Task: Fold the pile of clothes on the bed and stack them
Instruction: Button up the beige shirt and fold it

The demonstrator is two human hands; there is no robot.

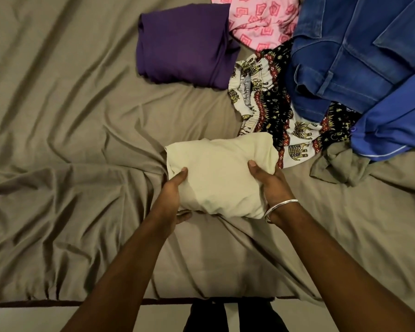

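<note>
Both hands grasp a folded cream garment (pixel 222 178) near the middle of the bed (pixel 58 164): the left hand (pixel 175 195) clasps its left edge, the right hand (pixel 271 185) its right edge. A folded purple garment (pixel 185 44) lies farther off. By this view, two pieces are folded; the pink printed cloth (pixel 256 20), elephant-print garment (pixel 273 101), jeans (pixel 345 51) and blue garment (pixel 393 123) at far right remain unfolded.

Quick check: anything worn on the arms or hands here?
Both forearms are bare, no sleeves or gloves in view. The right hand has a thin silver bangle at the wrist. The left hand shows nothing worn.
</note>
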